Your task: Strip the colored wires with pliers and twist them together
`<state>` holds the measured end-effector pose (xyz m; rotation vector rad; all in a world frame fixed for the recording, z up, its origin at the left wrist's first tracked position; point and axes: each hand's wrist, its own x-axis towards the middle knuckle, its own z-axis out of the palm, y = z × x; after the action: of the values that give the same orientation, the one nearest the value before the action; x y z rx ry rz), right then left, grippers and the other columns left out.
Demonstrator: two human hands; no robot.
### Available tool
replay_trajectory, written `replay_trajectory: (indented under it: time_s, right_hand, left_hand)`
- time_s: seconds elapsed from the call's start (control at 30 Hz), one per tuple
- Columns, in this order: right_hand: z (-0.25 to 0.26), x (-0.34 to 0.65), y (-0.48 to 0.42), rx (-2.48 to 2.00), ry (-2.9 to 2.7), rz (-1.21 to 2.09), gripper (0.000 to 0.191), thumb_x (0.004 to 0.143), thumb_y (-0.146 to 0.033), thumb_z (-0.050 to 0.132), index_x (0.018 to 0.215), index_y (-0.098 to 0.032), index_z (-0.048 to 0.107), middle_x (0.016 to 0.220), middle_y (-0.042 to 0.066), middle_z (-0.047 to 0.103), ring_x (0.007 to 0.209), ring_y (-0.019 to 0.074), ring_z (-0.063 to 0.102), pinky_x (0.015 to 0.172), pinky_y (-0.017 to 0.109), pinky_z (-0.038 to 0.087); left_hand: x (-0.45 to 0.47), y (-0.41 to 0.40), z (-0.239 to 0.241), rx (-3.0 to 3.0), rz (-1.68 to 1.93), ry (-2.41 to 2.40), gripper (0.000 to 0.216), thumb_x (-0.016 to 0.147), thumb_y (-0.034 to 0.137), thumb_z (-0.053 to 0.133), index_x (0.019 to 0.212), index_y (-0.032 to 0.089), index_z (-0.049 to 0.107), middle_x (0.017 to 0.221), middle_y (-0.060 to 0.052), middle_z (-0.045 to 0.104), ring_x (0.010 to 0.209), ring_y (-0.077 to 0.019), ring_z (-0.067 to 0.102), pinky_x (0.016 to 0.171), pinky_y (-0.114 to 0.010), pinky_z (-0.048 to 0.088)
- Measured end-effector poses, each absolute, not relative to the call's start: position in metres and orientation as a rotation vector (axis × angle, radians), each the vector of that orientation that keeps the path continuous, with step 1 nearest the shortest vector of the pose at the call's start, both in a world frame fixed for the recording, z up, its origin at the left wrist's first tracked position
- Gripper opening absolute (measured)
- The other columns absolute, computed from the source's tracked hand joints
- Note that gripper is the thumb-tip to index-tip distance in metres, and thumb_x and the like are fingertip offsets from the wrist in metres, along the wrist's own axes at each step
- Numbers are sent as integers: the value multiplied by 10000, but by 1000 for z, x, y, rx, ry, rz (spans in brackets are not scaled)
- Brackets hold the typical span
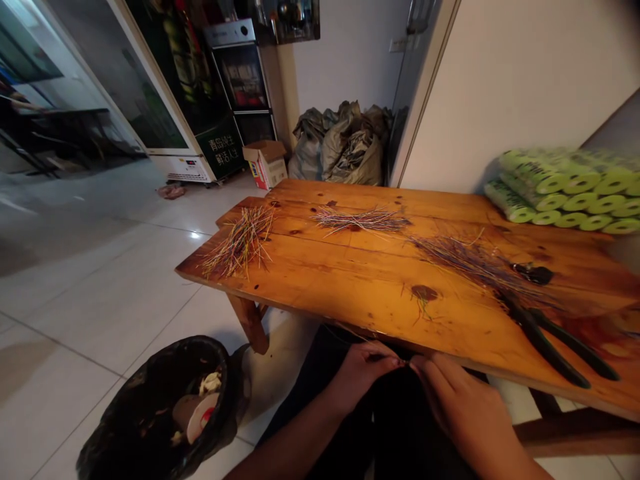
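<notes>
My left hand [363,370] and my right hand [457,397] meet fingertip to fingertip just below the near edge of a low wooden table [350,280]. Both pinch something very thin between them; it looks like a fine wire, too small to make out. On the table lie three piles of thin coloured wires: one at the left end [240,243], one in the middle [363,220], one to the right [470,263]. Black-handled pliers [555,340] rest on the table right of my hands.
A black bin [165,413] with scraps stands on the tiled floor at my left. Green rolls [565,190] are stacked at the table's far right. Sacks [340,143], a cardboard box [265,163] and glass-door fridges [190,87] stand behind.
</notes>
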<state>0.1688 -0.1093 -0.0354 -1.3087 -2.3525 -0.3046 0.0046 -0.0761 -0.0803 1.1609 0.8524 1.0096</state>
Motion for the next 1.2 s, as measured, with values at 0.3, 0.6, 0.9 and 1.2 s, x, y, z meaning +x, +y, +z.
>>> replay_trajectory:
  time_s: [0.3,0.6,0.9,1.2]
  right_hand:
    - [-30,171,-110,-1103,-2487,-555,420,927,-128,124,938,-135,544,674,49,596,615,148,582,532,237,436]
    - [-39,163,-108,-1355,-2267,129,235,914,-242,333,864,-188,556,719,34,588,632,139,594,557,233,457]
    - [-34,161,-98,-1495,-1849,1050,289,902,-337,361,808,-193,593,620,-10,551,607,130,558,578,226,451]
    - [-30,174,-122,-1498,-2136,371,209,903,-209,384,953,-187,585,816,49,620,755,163,594,675,281,466]
  left_hand:
    - [3,-76,-80,1155,976,775,169,676,328,689,747,176,715,763,-42,682,781,-174,606,737,-285,464]
    - [-1,-76,-72,1395,1184,851,57,713,218,657,695,168,679,706,-39,630,714,-145,570,699,-273,443]
    - [-2,-73,-71,1219,1162,920,122,755,282,611,736,167,648,763,-36,621,748,-152,567,710,-266,432]
    - [-18,-109,-49,1979,1050,1001,152,818,238,521,788,194,663,752,-36,656,751,-165,578,734,-291,430]
